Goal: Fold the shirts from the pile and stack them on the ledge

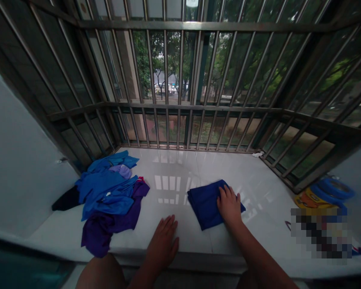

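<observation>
A folded dark blue cloth garment lies flat on the white tiled ledge, right of the middle. My right hand rests on its right part, fingers stretched out over the fabric and not gripping it. Near the ledge's front edge, my left hand lies with its fingers extended and nothing in it. To the left of that hand is a loose pile of crumpled clothes: a bright blue garment, a purple one, a small lavender piece and a black piece.
Metal window bars enclose the ledge at the back and sides. At the right stands a yellow and blue container, beside a pixelated patch hiding some objects. A small white scrap lies in the back right corner.
</observation>
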A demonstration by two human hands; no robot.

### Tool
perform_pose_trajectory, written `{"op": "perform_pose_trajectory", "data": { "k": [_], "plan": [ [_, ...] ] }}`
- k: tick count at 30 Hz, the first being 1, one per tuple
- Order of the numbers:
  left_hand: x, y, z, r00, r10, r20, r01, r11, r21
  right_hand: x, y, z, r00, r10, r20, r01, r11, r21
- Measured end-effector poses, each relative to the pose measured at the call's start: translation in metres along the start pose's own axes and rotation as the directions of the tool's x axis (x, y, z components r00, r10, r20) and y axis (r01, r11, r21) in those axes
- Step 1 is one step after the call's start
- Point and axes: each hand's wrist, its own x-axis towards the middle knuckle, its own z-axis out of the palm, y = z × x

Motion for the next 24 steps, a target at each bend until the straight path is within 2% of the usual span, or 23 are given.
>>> {"op": "perform_pose_trajectory", "data": {
  "k": [4,8,11,18,24],
  "plan": [
    [-0.001,-0.001,0.004,0.999,0.015,-0.031,-0.015,1.000,0.017,-0.064,0.001,0.015,0.993,-0.100,-0.061,0.111,0.971,0.211],
    [-0.001,0.000,0.006,0.999,0.013,-0.049,-0.010,0.998,0.060,-0.103,0.005,0.038,0.954,-0.163,-0.253,0.243,0.914,0.326],
    [0.000,0.000,0.007,0.997,0.024,-0.072,-0.017,0.995,0.094,-0.108,0.002,0.046,0.921,-0.180,-0.346,0.294,0.903,0.314],
    [0.002,0.003,0.006,0.995,0.033,-0.096,-0.019,0.991,0.135,-0.107,-0.001,0.040,0.891,-0.177,-0.418,0.318,0.901,0.296],
    [0.004,0.006,0.004,0.997,0.009,-0.071,-0.002,0.996,0.091,-0.111,0.002,0.034,0.871,-0.181,-0.457,0.333,0.901,0.279]
  ]
}}
